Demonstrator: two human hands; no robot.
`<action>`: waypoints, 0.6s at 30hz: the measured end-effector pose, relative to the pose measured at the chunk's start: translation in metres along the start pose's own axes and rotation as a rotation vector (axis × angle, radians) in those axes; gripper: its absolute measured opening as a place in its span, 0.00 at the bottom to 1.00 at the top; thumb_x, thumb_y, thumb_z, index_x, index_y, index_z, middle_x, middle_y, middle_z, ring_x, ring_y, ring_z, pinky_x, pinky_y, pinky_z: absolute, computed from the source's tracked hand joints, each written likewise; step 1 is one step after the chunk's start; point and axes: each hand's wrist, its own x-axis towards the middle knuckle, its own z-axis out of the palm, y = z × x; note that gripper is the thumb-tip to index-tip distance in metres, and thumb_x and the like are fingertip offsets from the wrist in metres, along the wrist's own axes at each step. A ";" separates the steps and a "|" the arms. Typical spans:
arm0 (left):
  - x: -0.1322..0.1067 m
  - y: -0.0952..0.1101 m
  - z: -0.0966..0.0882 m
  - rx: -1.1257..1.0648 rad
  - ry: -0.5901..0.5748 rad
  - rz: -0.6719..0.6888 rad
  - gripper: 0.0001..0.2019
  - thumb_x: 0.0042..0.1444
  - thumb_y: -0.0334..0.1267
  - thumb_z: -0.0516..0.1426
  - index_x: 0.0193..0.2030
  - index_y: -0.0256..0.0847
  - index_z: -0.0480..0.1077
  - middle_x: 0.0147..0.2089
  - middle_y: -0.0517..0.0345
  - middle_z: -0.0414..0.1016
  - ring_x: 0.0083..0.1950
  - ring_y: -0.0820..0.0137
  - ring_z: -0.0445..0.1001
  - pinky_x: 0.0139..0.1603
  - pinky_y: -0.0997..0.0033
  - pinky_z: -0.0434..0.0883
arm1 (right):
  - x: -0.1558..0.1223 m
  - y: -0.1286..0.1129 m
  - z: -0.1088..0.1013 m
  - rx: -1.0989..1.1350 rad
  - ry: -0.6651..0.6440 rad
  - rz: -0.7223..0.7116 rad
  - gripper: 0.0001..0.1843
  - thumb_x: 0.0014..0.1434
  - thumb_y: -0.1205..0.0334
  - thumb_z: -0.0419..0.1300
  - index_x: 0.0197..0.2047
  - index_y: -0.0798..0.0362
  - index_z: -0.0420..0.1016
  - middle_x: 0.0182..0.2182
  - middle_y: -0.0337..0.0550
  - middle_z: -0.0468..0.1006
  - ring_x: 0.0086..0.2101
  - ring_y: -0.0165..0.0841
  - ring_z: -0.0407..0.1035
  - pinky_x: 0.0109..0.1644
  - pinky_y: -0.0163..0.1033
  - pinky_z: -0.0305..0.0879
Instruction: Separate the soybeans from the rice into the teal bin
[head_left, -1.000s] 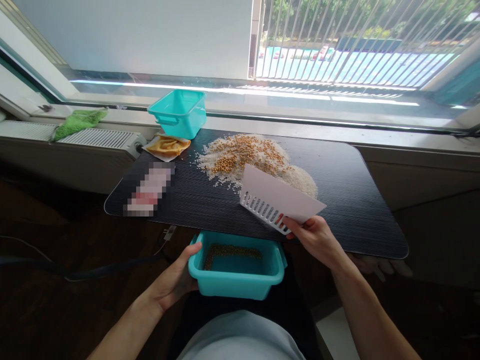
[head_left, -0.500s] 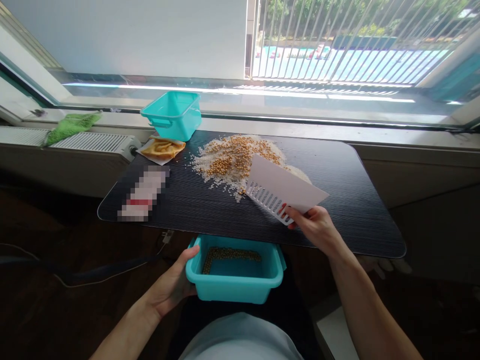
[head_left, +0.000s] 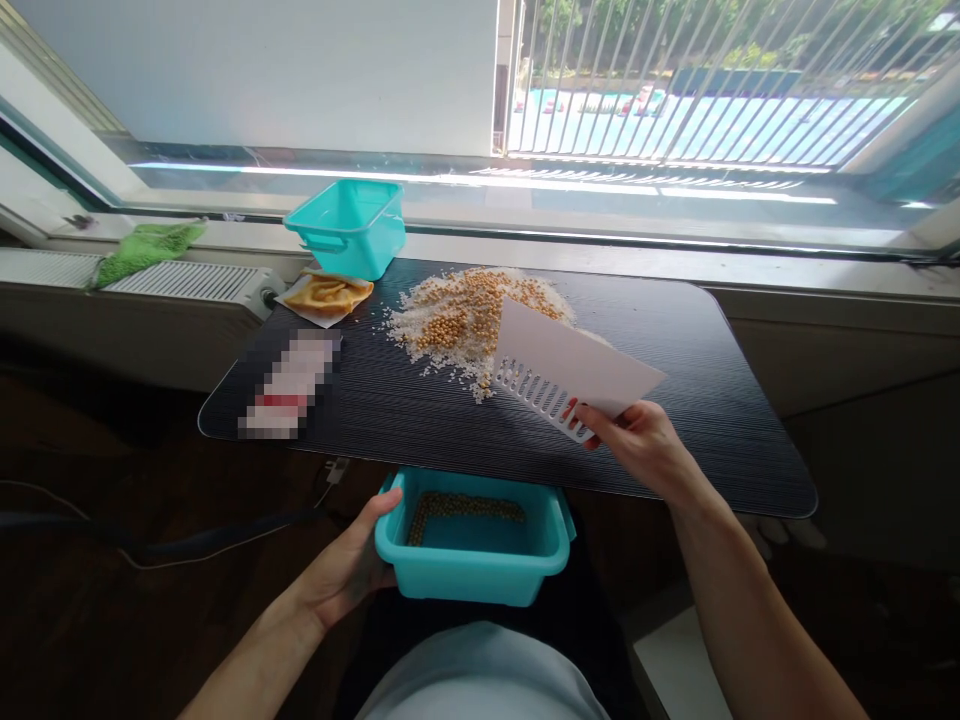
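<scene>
My left hand (head_left: 351, 560) grips the left wall of a turquoise plastic bin (head_left: 474, 578), thumb over the rim, just below the table's front edge. Yellowish peas or soybeans (head_left: 465, 505) line part of the bin's floor. In my right hand (head_left: 641, 445) is a white slotted scoop (head_left: 577, 358), pinched near its lower right corner and tilted over the table. Behind the scoop's left side spreads a pile of golden beans mixed with white rice-like grains (head_left: 465, 315). The scoop hides the pile's right part.
The dark wood-grain table (head_left: 690, 380) stands against a window sill. At its back left are another turquoise bin (head_left: 349, 235) and a folded yellow cloth (head_left: 330, 296) on something white. A blurred pinkish item (head_left: 289, 385) lies at left. A green cloth (head_left: 146, 252) rests on the radiator (head_left: 202, 285).
The scoop and my right hand have shifted slightly right and up. My left hand still holds the bin, nearly unmoved. The whole view has drifted slightly.
</scene>
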 end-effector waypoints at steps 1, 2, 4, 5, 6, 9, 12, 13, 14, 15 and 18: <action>0.000 0.000 0.000 0.000 -0.002 -0.001 0.34 0.55 0.57 0.53 0.65 0.43 0.58 0.58 0.46 0.74 0.56 0.51 0.72 0.48 0.56 0.70 | 0.000 0.000 0.000 0.000 0.004 0.000 0.16 0.48 0.50 0.66 0.31 0.56 0.81 0.27 0.45 0.80 0.26 0.34 0.70 0.24 0.36 0.70; 0.000 0.000 0.000 -0.001 -0.005 -0.003 0.34 0.55 0.57 0.53 0.65 0.43 0.58 0.58 0.47 0.74 0.56 0.52 0.72 0.49 0.56 0.70 | 0.001 0.000 0.000 -0.002 0.004 -0.003 0.17 0.48 0.50 0.66 0.31 0.56 0.81 0.27 0.45 0.80 0.26 0.34 0.70 0.24 0.36 0.70; 0.000 0.000 0.000 -0.007 -0.008 -0.004 0.34 0.55 0.57 0.53 0.66 0.45 0.57 0.59 0.48 0.74 0.56 0.52 0.72 0.50 0.56 0.70 | 0.003 -0.001 0.002 -0.009 -0.001 -0.009 0.17 0.48 0.49 0.65 0.31 0.56 0.81 0.26 0.45 0.80 0.25 0.34 0.70 0.25 0.36 0.69; 0.001 0.000 0.000 -0.009 -0.006 -0.003 0.34 0.55 0.57 0.54 0.66 0.45 0.57 0.59 0.49 0.73 0.56 0.52 0.72 0.50 0.56 0.70 | 0.005 -0.002 0.003 -0.013 -0.003 -0.012 0.18 0.48 0.48 0.65 0.30 0.57 0.81 0.25 0.44 0.80 0.25 0.34 0.69 0.24 0.36 0.69; 0.001 0.000 0.000 -0.008 -0.003 -0.002 0.34 0.55 0.57 0.54 0.66 0.46 0.57 0.59 0.49 0.73 0.57 0.52 0.71 0.50 0.56 0.70 | 0.006 -0.003 0.004 -0.015 -0.004 -0.014 0.18 0.48 0.48 0.65 0.29 0.57 0.81 0.25 0.44 0.79 0.24 0.33 0.69 0.24 0.36 0.69; 0.001 -0.001 0.000 -0.004 0.004 0.001 0.35 0.54 0.57 0.54 0.66 0.45 0.57 0.59 0.49 0.74 0.57 0.52 0.71 0.50 0.56 0.69 | 0.008 -0.006 0.005 -0.017 -0.036 -0.004 0.18 0.47 0.48 0.66 0.27 0.56 0.80 0.24 0.43 0.79 0.23 0.32 0.68 0.24 0.36 0.68; 0.001 -0.001 0.000 -0.015 0.001 0.007 0.36 0.54 0.57 0.55 0.66 0.44 0.56 0.58 0.48 0.74 0.58 0.52 0.71 0.51 0.55 0.69 | 0.005 -0.008 0.002 -0.010 -0.082 0.007 0.18 0.47 0.47 0.66 0.28 0.56 0.80 0.25 0.43 0.79 0.24 0.33 0.69 0.25 0.36 0.69; 0.001 -0.002 0.000 -0.022 -0.003 0.008 0.36 0.54 0.56 0.55 0.67 0.43 0.56 0.58 0.47 0.74 0.58 0.52 0.70 0.51 0.55 0.69 | 0.004 -0.008 0.001 -0.007 -0.084 0.008 0.18 0.47 0.47 0.66 0.29 0.56 0.81 0.26 0.44 0.80 0.24 0.33 0.69 0.25 0.36 0.69; 0.001 -0.002 -0.001 -0.027 -0.008 0.006 0.36 0.54 0.56 0.55 0.67 0.43 0.56 0.58 0.47 0.74 0.58 0.52 0.70 0.52 0.55 0.69 | 0.003 -0.007 0.000 -0.003 -0.082 0.008 0.19 0.47 0.47 0.66 0.30 0.56 0.81 0.26 0.44 0.80 0.25 0.34 0.70 0.25 0.36 0.70; 0.001 -0.002 -0.001 -0.032 -0.013 0.001 0.36 0.54 0.56 0.55 0.67 0.43 0.56 0.58 0.47 0.74 0.59 0.52 0.70 0.52 0.55 0.69 | 0.003 -0.006 0.000 -0.001 -0.078 0.006 0.19 0.47 0.47 0.66 0.30 0.56 0.81 0.27 0.45 0.80 0.26 0.34 0.70 0.25 0.36 0.70; 0.003 -0.001 -0.002 -0.038 -0.019 -0.007 0.37 0.54 0.57 0.55 0.67 0.43 0.55 0.58 0.47 0.74 0.60 0.52 0.69 0.53 0.55 0.69 | 0.002 -0.002 -0.001 -0.010 -0.081 0.007 0.19 0.48 0.46 0.66 0.30 0.56 0.81 0.26 0.45 0.80 0.26 0.34 0.70 0.25 0.36 0.70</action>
